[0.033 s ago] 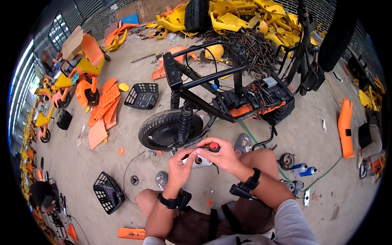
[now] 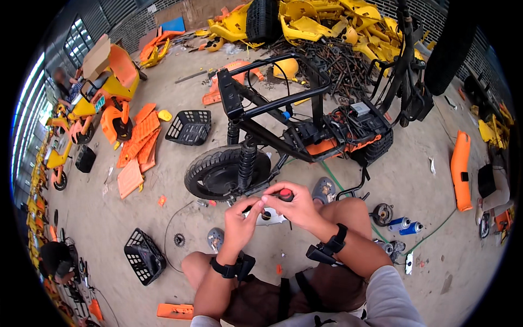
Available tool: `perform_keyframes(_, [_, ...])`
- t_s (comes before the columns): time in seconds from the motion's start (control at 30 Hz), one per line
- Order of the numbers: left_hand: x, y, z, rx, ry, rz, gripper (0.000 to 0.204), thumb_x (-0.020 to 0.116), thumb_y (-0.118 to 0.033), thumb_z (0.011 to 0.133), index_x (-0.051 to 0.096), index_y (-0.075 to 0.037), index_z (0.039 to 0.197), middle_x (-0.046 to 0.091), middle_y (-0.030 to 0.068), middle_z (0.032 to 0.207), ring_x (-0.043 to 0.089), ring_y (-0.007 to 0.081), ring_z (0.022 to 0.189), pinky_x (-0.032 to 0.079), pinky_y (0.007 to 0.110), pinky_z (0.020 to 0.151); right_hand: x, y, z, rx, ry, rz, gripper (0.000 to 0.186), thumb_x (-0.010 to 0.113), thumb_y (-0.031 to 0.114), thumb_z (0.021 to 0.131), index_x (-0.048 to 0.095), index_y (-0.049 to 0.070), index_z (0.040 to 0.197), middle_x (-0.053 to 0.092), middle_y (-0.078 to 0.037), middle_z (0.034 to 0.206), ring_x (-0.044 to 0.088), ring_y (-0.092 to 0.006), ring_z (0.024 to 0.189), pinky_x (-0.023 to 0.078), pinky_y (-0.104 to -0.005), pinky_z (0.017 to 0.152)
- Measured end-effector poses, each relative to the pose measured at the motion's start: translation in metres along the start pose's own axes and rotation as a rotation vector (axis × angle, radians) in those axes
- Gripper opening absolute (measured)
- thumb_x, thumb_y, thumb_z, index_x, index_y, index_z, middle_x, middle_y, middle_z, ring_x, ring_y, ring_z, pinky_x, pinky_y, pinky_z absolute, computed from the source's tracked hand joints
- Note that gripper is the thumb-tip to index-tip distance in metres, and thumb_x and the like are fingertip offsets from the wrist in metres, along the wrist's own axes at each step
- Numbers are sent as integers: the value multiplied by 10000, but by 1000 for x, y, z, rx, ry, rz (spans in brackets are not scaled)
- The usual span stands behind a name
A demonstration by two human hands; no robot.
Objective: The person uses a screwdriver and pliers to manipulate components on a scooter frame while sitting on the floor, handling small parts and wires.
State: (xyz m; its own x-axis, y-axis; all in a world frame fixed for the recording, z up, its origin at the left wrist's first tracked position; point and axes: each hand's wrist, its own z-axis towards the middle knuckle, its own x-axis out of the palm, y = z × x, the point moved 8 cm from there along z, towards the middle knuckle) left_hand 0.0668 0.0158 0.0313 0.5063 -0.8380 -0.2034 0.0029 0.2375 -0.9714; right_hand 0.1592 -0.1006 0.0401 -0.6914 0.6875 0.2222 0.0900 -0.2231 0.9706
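In front of the rear wheel [image 2: 218, 173] of a stripped black scooter frame [image 2: 272, 111], my two hands meet with their fingertips together. My left hand [image 2: 242, 218] is closed in a pinch; the small thing between its fingers is too hidden to name. My right hand [image 2: 297, 206] is curled round a red-and-black handle [image 2: 286, 194], whose red end shows above the fingers. Just beyond and below the fingertips lies a white plate-like part [image 2: 275, 216] with a dark centre, partly covered by my hands.
Black crates [image 2: 189, 128] and a second crate [image 2: 145, 257] lie to the left, with orange panels [image 2: 139, 141]. A small gear [image 2: 179, 240] is on the floor. Spray cans [image 2: 411, 228] and a green cable [image 2: 442, 224] lie right. Yellow parts [image 2: 305, 27] are heaped behind.
The red-ended handle sits at a slightly different angle in my right hand. Both hands otherwise stay in nearly the same place.
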Motion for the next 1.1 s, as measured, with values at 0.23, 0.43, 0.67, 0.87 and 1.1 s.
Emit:
perform_keyframes(0.23, [12, 11, -8, -115, 251, -275, 173, 645, -62, 905, 653, 32, 1050, 682, 70, 893, 627, 107, 804, 498, 231, 709, -12, -7, 5, 113, -41, 106, 194, 747, 104, 824, 655, 9, 965, 608, 7, 679, 526, -40, 557, 407, -196, 486])
perform_keyframes(0.43, [10, 8, -13, -163, 265, -353, 213, 671, 11, 861, 635, 38, 1069, 687, 100, 955, 645, 133, 890, 518, 262, 780, -19, -6, 4, 73, -18, -39, 209, 771, 127, 807, 658, 25, 951, 585, 40, 658, 495, -14, 556, 362, -179, 491])
perform_keyframes(0.67, [6, 14, -13, -163, 244, -272, 138, 690, 6, 849, 664, 36, 980, 705, 95, 918, 653, 115, 837, 511, 233, 718, -14, 0, 0, 61, 23, -78, 227, 770, 112, 806, 649, 17, 972, 640, 5, 811, 559, -32, 706, 447, -191, 620])
perform_keyframes(0.87, [5, 4, -4, -153, 205, -292, 147, 687, -36, 866, 673, 27, 997, 712, 87, 887, 631, 79, 776, 471, 203, 646, -10, -11, 2, 194, 124, -86, 194, 775, 128, 800, 675, 4, 911, 643, -3, 808, 592, -60, 734, 490, -220, 659])
perform_keyframes(1.1, [14, 10, -2, -162, 243, -333, 133, 652, -63, 895, 669, 9, 1006, 711, 96, 861, 634, 87, 750, 454, 210, 614, -8, -4, 1, 129, 172, -143, 154, 743, 118, 830, 692, -10, 899, 673, -14, 790, 571, -43, 715, 462, -204, 621])
